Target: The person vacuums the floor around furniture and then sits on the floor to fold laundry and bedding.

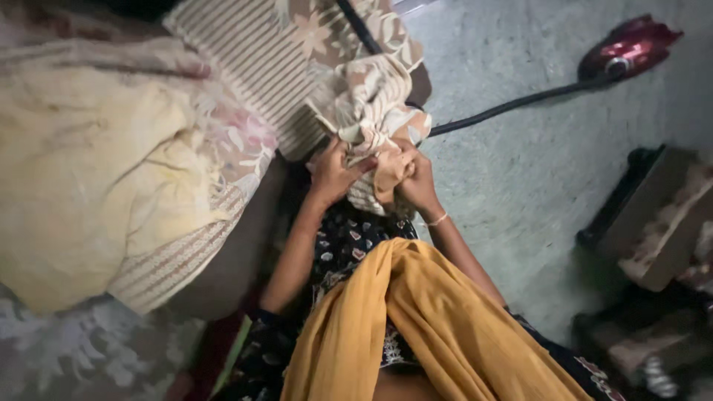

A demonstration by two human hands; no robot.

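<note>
Cloth (pixel 369 104), beige with a pale floral print and a striped underside, was bunched between both hands in front of the person's body. Left hand (pixel 336 172) was clenched on the lower left part of the bundle, fingers curled into the fabric. Right hand (pixel 416 180) was closed on the lower right part, close beside the left; a thin bangle (pixel 438 219) sat on that wrist. Upper end of the cloth ran up and left from the hands into a larger spread of the same striped and floral material (pixel 252 52).

Left of the cloth lay a pale yellow bundle of bedding (pixel 89 171) on a patterned striped cover (pixel 223 156). Below the cloth hung a mustard-yellow scarf (pixel 423 319) over a dark printed garment (pixel 345 241). Right of the cloth was a grey-green floor (pixel 520 171), crossed by a black hose (pixel 512 104) that ended at a dark red appliance (pixel 631 48), well apart from the cloth. Further right of the cloth stood a box-like object (pixel 653 215); its detail was too blurred to tell.
</note>
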